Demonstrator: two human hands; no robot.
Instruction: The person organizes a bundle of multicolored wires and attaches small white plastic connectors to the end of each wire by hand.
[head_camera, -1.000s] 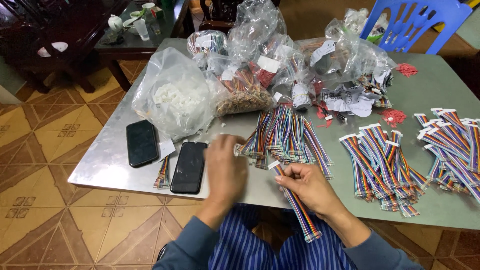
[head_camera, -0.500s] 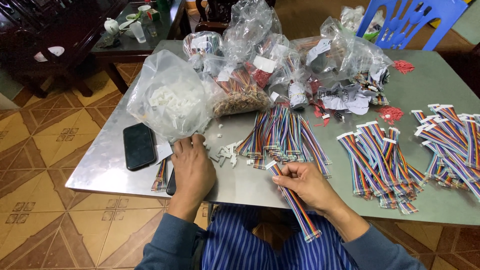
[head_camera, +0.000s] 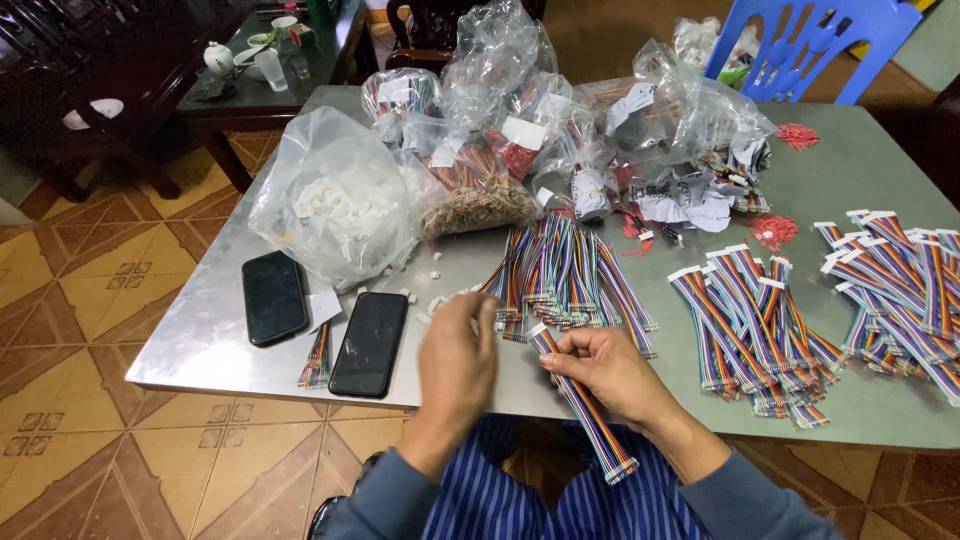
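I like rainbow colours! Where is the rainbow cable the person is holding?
In the head view, the rainbow cable is in the right hand, at the table's near edge. Its lower end hangs off the table, and the left hand is beside it.

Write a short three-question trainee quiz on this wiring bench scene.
1. True or false: the right hand holds a rainbow ribbon cable.
2. How many phones lie on the table?
3. What fills the clear bag behind the phones: A) white connectors, B) red caps, C) screws?

Key: 1 true. 2 two, both screens dark. 3 A. The left hand is above the loose white connectors at the table edge; whether it grips one cannot be told.
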